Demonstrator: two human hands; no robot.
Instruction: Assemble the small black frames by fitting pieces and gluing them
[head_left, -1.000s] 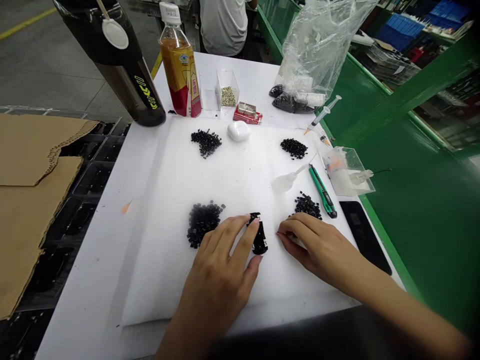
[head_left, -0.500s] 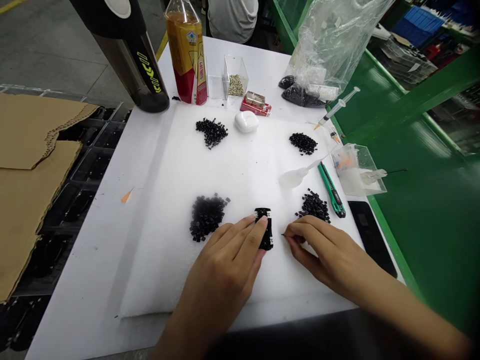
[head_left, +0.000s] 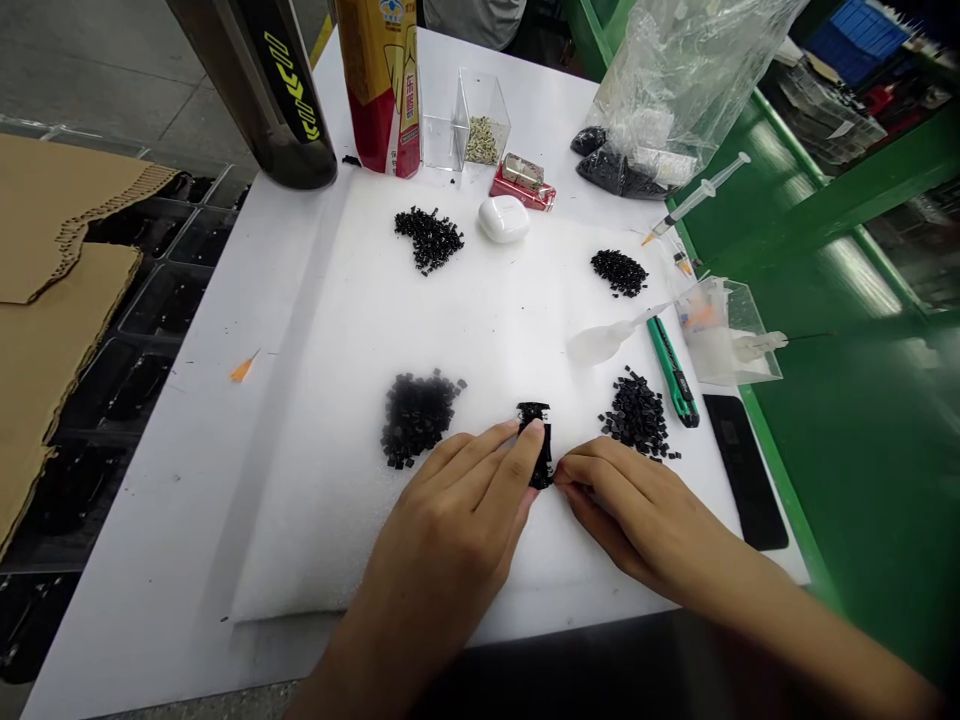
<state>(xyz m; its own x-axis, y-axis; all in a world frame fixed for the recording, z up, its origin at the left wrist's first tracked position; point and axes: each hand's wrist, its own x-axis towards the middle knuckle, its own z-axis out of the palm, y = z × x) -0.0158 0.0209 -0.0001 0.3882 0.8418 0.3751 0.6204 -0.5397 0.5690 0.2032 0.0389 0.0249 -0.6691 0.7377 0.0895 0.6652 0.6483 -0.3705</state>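
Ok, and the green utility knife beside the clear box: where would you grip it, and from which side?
Pinch the green utility knife across the middle of its handle, from above. It lies flat and slim, with the pile of black pieces close on its left and the clear box on its right, so a sideways approach looks cramped.

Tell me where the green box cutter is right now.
The green box cutter lies on the right side of the head view, at the white pad's edge, between a pile of black bits and a clear box, above a black phone.
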